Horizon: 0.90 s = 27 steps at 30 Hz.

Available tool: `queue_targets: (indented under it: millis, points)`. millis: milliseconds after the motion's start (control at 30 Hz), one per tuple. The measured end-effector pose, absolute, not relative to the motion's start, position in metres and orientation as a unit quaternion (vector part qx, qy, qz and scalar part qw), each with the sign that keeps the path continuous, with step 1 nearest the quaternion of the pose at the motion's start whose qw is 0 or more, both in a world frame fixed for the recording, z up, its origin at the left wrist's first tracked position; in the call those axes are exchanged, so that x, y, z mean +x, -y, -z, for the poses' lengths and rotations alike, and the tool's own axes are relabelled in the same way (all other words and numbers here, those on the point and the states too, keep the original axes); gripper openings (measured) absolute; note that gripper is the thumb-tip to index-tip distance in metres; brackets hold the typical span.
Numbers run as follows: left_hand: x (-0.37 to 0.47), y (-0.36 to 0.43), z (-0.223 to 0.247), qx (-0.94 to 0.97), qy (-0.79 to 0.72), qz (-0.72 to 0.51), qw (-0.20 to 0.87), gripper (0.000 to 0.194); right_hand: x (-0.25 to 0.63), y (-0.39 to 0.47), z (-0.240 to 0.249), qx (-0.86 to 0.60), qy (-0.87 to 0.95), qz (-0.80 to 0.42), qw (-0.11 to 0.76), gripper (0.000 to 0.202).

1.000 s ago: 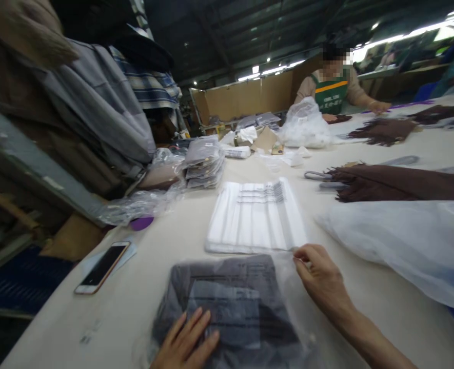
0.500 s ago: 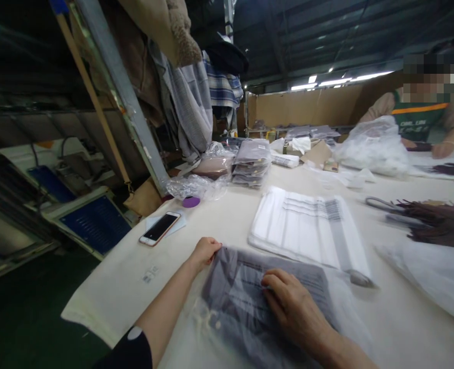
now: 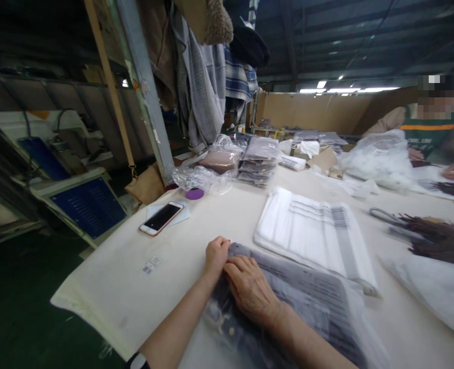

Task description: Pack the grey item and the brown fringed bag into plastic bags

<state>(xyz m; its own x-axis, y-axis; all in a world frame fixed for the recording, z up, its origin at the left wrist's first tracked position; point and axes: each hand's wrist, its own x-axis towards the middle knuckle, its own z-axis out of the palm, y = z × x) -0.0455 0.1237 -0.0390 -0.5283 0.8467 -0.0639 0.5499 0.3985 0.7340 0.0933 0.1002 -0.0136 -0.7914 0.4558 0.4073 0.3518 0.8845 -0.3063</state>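
A folded grey cloth in a clear plastic bag (image 3: 311,292) lies flat on the table in front of me. My left hand (image 3: 216,256) is closed in a pinch on the bag's far left corner. Right beside it, my right hand (image 3: 252,287) rests over the bag's left part, its fingers bent together at the same edge and close to the left hand's fingertips. What lies under the right fingertips is partly hidden. Just beyond the bag is a folded white cloth with grey stripes (image 3: 311,225).
A phone (image 3: 161,218) lies on the white table (image 3: 107,292) at the left. Behind are a stack of bagged grey cloths (image 3: 259,159), crumpled clear plastic (image 3: 203,179) and a purple disc (image 3: 194,193). Brown fringed cloth (image 3: 438,236) and white plastic (image 3: 430,282) lie right. A co-worker (image 3: 427,133) stands beyond.
My right hand has moved left across the bag, from its middle to beside my left hand. My left hand stays at the corner. The camera view has shifted slightly.
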Motion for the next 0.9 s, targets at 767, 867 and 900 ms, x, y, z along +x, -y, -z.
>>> queue_targets:
  millis: [767,867,900]
  points:
    - [-0.025,-0.097,0.029,0.632,-0.771,-0.073,-0.032,0.029,0.179,-0.108,0.02,-0.396,0.906,-0.049,0.141,0.042]
    - [-0.018,-0.075,0.019,0.693,-0.713,-0.087,-0.057,0.038,0.19,-0.101,0.021,-0.396,0.905,-0.047,0.145,0.042]
    - [-0.015,-0.067,0.02,0.729,-0.677,-0.09,-0.046,0.044,0.194,-0.098,0.022,-0.395,0.906,-0.044,0.145,0.043]
